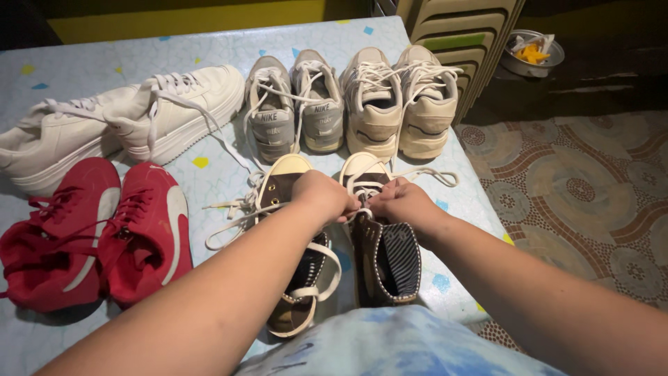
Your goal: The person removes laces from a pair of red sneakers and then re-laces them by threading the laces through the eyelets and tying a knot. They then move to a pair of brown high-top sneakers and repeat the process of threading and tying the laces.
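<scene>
I'm seeing both hands, left hand [321, 195] and right hand [402, 202], pinching white laces [362, 186] on the brown high-top [381, 244]. Its mate [292, 230] is lying alongside; red pair [97, 233] further left.

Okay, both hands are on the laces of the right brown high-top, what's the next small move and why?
Probably draw the white laces snug: both hands, left and right, pinch them above the brown high-top's open tongue, and a loose end trails slack toward the beige sneakers.
</scene>
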